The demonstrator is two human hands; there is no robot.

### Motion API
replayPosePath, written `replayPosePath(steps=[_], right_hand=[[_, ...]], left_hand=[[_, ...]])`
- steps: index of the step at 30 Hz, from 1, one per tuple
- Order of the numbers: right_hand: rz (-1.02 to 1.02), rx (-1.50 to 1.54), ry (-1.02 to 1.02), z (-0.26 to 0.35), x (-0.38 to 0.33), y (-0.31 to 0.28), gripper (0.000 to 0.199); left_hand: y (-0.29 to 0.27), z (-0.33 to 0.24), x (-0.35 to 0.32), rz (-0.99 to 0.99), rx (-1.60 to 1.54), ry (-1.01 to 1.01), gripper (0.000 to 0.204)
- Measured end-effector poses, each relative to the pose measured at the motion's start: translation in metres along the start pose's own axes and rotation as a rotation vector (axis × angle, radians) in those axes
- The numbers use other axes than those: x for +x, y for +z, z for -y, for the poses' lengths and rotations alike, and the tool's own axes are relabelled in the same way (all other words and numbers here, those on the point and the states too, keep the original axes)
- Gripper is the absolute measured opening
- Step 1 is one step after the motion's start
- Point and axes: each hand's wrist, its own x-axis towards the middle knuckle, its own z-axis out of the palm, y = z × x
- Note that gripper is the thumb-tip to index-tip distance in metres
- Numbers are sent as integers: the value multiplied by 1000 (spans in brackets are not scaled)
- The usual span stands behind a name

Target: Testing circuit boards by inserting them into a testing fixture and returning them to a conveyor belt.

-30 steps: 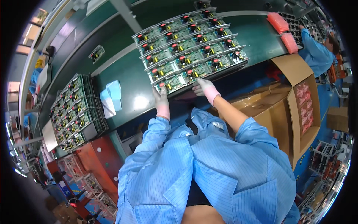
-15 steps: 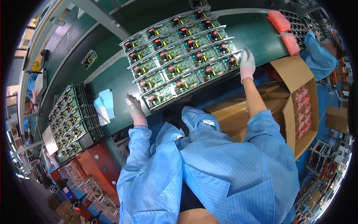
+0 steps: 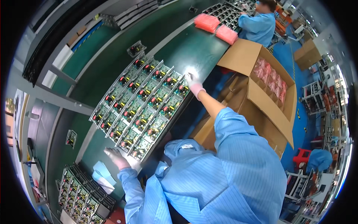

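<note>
Rows of green circuit boards (image 3: 138, 106) in silver metal rails, with red, yellow and black parts, lie side by side on the green bench. My right hand (image 3: 194, 85), in a pale glove, is at the far right end of the nearest row. Its fingers are stretched out against or very close to the last board; contact is hard to make out. Beside the left end of the rows is my gloved left hand (image 3: 117, 158), fingers extended and nothing in it. A light-blue cloth or folder (image 3: 102, 172) with a white sheet lies left of that hand.
Stacked circuit boards (image 3: 84, 196) stand at the lower left. Single boards lie beyond the rows (image 3: 136, 48) and at the left (image 3: 71, 138). Pink packages (image 3: 207, 22) sit farther along the bench. An open carton (image 3: 271, 112) stands right; a co-worker (image 3: 259, 24) is beyond.
My view has turned to the right, so the rows appear farther left and slanted. Both hands keep to the ends of the rows, and more of the carton shows.
</note>
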Motion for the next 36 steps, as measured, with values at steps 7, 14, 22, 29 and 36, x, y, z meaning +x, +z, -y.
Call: replayPosePath(steps=[7, 14, 22, 29, 36], right_hand=[[155, -202, -11, -17, -1, 13, 55], [161, -226, -53, -18, -1, 17, 56], [243, 53, 103, 0, -10, -6, 62], [-101, 70, 373, 4, -37, -16, 61], [-119, 63, 287, 3, -47, -4, 53]], left_hand=[[15, -43, 28, -130, -358, -9, 66], [0, -29, 77, 203, -956, -265, 66], [-57, -1, 63, 494, -623, -310, 80], [-78, 24, -63, 69, -187, -533, 64], [-61, 7, -111, 87, -201, -786, 59]])
